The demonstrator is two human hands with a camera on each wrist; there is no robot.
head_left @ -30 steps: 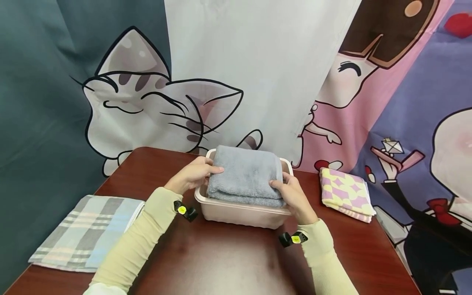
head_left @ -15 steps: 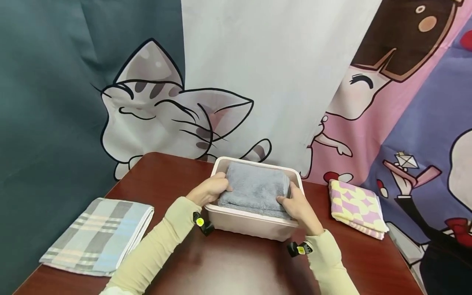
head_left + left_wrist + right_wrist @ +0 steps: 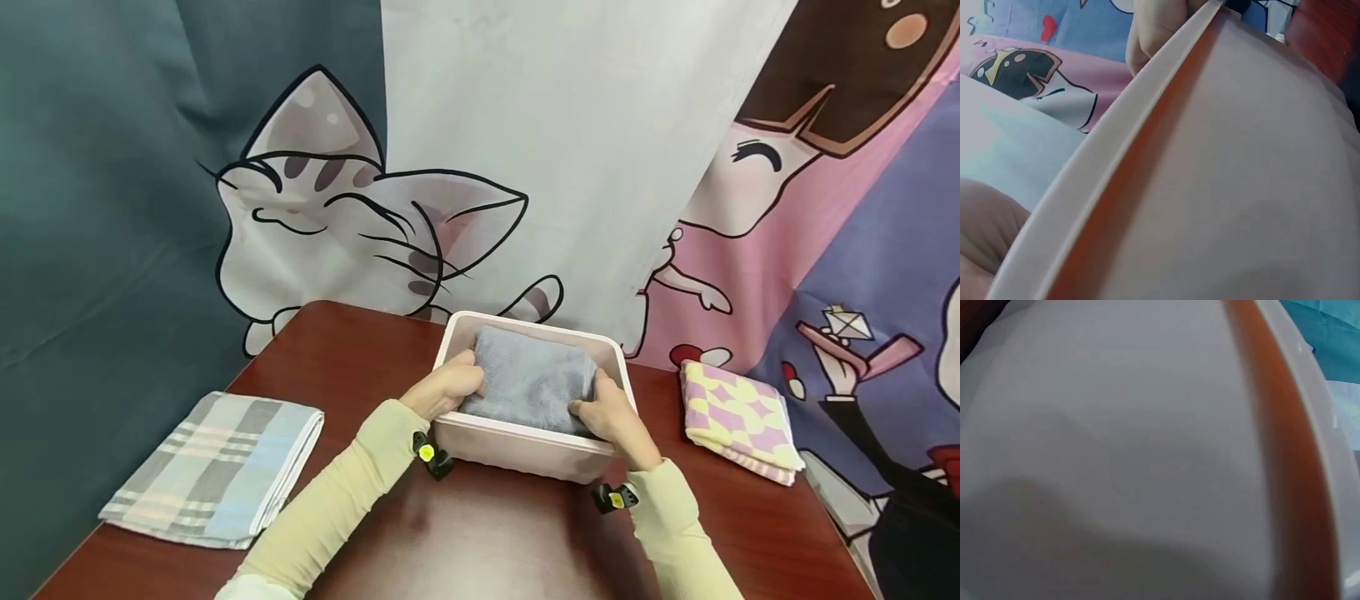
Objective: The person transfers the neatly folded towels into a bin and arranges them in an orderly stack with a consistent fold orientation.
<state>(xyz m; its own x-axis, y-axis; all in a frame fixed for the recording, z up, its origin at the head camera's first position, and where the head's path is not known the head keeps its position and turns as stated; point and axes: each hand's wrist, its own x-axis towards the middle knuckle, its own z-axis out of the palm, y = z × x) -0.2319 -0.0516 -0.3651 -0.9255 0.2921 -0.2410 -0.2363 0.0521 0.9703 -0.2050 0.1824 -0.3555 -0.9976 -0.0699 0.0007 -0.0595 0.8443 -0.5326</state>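
Note:
A folded grey towel (image 3: 528, 377) lies inside a pale pink plastic tub (image 3: 517, 457), below the level of its rim. My left hand (image 3: 452, 385) reaches over the front left of the rim and grips the towel's left side with curled fingers. At the opposite side my right hand (image 3: 611, 417) holds the towel's right edge, thumb on top; its other fingers are largely hidden. In the left wrist view the tub's outer wall (image 3: 1229, 169) hides most of both hands. The right wrist view is filled by the tub's wall (image 3: 1129, 425), with no hand visible.
A folded plaid cloth (image 3: 217, 471) lies on the brown table (image 3: 480, 542) at the left. On the right sits a folded yellow and purple patterned towel (image 3: 738, 417). A printed cartoon curtain (image 3: 585, 150) hangs close behind the tub.
Both hands have lowered the grey towel from above the rim down into the tub. The head view has shifted, so the scene appears farther right.

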